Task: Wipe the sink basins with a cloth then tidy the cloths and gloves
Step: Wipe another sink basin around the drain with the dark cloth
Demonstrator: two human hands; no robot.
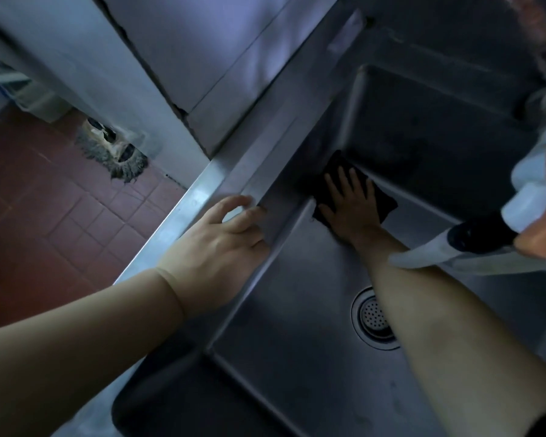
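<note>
Our right hand (pixel 349 200) presses the dark cloth (pixel 382 200) flat, fingers spread, into the basin's (pixel 297 294) far corner; the drain (pixel 374 316) lies back toward us. Our left hand (pixel 215 244) rests loosely on the sink rim (pixel 183 212), holding nothing.

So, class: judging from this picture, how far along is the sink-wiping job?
Done: nothing can be confirmed. In hand: the right hand presses a dark cloth flat into the near basin's far corner, while the left hand rests on the sink rim. Left: the far basin, then tidying; no gloves are visible.
</note>
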